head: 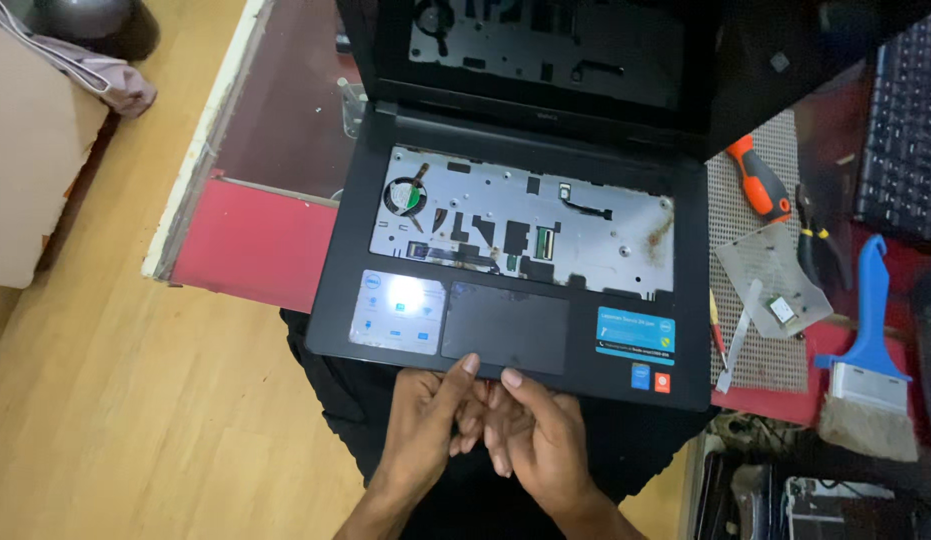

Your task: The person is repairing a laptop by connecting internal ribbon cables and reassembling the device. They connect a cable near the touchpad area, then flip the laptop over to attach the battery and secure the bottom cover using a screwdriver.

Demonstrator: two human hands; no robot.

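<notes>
With the open laptop (505, 250) at frame centre, keyboard out and its metal tray bare, I press my left hand (425, 420) and right hand (535, 435) together, fingers loosely curled and seemingly empty, just below its touchpad (505, 325).

The open laptop (515, 250) lies on the worktop (255, 240), its touchpad (505, 325) nearest the person. Both hands meet just before its front edge. Right of it lie a screwdriver (757, 180), then a brush (870, 350), a keyboard (900, 130) behind them
</notes>
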